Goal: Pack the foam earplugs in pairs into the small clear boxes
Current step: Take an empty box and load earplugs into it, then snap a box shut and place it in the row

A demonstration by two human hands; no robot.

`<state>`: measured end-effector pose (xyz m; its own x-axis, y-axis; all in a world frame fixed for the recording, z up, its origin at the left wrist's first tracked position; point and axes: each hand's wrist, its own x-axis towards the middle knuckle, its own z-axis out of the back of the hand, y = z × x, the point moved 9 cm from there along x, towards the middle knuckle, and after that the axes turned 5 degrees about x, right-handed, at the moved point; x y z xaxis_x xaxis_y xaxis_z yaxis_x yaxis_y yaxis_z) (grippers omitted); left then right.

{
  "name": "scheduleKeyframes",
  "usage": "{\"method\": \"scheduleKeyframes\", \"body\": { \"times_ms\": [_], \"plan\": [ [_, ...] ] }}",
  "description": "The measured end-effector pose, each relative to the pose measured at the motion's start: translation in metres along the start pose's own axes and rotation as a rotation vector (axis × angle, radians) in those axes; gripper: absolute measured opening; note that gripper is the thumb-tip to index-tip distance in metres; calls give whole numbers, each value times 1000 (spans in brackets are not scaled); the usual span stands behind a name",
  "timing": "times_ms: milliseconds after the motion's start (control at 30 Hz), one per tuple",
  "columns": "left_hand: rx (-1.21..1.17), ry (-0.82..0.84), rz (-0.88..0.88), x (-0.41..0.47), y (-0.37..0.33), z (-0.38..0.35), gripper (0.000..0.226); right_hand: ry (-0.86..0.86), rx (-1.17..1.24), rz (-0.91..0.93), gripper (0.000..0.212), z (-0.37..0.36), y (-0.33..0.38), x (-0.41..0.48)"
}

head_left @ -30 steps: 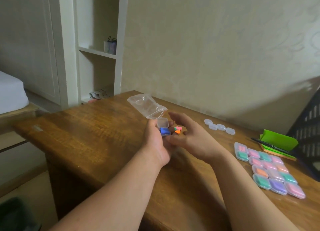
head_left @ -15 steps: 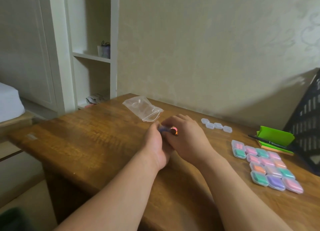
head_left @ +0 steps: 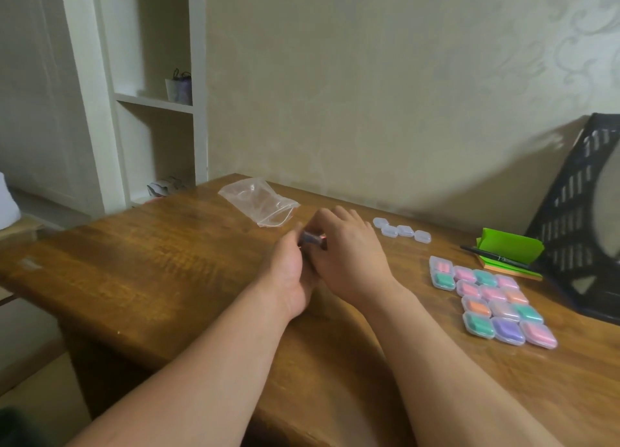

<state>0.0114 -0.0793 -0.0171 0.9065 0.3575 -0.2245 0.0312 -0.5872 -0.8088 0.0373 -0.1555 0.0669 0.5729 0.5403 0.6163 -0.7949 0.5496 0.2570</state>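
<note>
My left hand (head_left: 289,272) and my right hand (head_left: 347,260) meet over the middle of the wooden table (head_left: 151,272). Together they pinch a small clear box (head_left: 312,239) with dark blue earplugs inside; a bit of orange shows at its right edge. My fingers hide most of the box. Several filled boxes (head_left: 491,300) with pink, green, orange and purple earplugs lie in a block at the right. Several empty clear boxes (head_left: 402,231) sit in a row behind my right hand.
A clear zip bag (head_left: 260,200) lies flat at the table's back. A green notepad with a black pen (head_left: 508,255) and a black mesh rack (head_left: 583,218) stand at the far right. White shelving (head_left: 154,101) is beyond the table's left end.
The box lid stood open a second ago with blue and orange earplugs showing between my hands. My right hand has since come over it and both hands now press around the box.
</note>
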Motion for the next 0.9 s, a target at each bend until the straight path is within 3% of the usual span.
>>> {"method": "scheduleKeyframes", "body": {
  "times_ms": [167, 400, 500, 700, 900],
  "plan": [
    [76, -70, -83, 5, -4, 7, 37, 102, 142, -78, 8, -3, -8, -2],
    [430, -71, -270, 7, -8, -2, 36, 229, 149, -165, 26, 6, -26, 1],
    [532, -18, -325, 2, -9, -10, 28, 295, 89, -155, 34, 19, -34, 1],
    [701, 9, -397, -2, -9, -19, 20, 142, -15, -293, 27, 87, -111, -44],
    [883, 47, -438, -7, -5, -29, 17, 307, -116, -462, 24, 95, -161, -82]
  ]
}}
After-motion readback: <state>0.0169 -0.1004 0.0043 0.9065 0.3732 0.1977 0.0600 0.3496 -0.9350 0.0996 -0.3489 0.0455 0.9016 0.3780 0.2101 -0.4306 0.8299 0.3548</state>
